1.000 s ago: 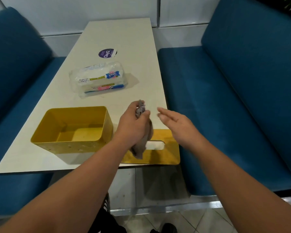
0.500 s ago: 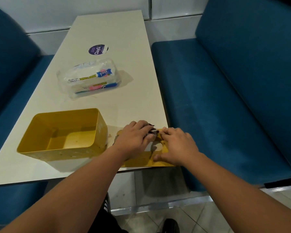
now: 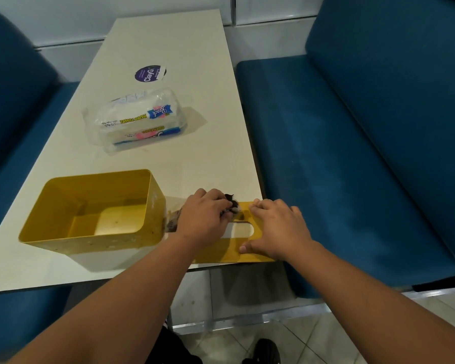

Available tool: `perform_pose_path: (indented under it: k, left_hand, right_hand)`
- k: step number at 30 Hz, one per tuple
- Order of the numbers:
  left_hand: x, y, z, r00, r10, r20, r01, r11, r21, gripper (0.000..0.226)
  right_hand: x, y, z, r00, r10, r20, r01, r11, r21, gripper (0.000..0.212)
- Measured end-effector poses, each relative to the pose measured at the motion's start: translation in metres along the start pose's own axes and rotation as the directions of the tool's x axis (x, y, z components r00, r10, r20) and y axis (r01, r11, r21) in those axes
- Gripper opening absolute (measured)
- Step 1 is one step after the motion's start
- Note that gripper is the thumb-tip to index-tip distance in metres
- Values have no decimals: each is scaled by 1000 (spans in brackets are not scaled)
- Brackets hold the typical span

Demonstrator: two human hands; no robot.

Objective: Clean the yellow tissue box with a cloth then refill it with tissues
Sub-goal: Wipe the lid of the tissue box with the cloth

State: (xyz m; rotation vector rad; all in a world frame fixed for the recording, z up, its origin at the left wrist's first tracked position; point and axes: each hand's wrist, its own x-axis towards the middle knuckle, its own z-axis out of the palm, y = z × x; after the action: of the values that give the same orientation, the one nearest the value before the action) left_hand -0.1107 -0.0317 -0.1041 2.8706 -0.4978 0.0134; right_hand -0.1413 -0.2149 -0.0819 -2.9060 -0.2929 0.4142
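The yellow tissue box body stands open and empty on the near left of the table. Its flat yellow lid, with an oval slot, lies at the table's near right corner. My left hand presses a grey cloth onto the lid's far part; a bit of cloth also sticks out by the box wall. My right hand lies flat on the lid's right side, fingers spread, holding it down. A clear pack of paper towels lies further back on the table.
The white table runs away from me between two blue padded benches. A round purple sticker sits behind the towel pack. The lid reaches the table's near edge. Tiled floor and a dark shoe show below.
A second ago my left hand held the cloth up above the lid and my right hand hovered open. Both hands have come down onto the lid, with the cloth pressed against it.
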Motion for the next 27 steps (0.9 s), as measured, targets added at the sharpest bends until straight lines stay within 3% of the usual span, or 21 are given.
perform_pose_path:
  k: [5,10,15,21,27]
  left_hand:
    - [4,9,-1,994,89,60,-91,995,32,34]
    - [-8,-2,1,999,-43,-29,43,999,7,30]
    - [1,22,1,996,69,56,-70,997,19,34]
    - [-7,-2,0,976,-215,-44,216,976,20,33]
    - [-8,27,-4,987,-162,21,162,987,22,37]
  right_hand:
    - [-1,0,0,1000,-8,-12,8,1000,7,97]
    - [-2,0,-1,1000,-5,-6,5,1000,5,100]
    - [-1,0,0,1000,-8,-16,9,1000,13,97]
    - [-3,-2,-3,1000,-4,6,4,1000,-29,99]
    - [-2,-5,-3,1000,-11,-6,11,1000,-24,92]
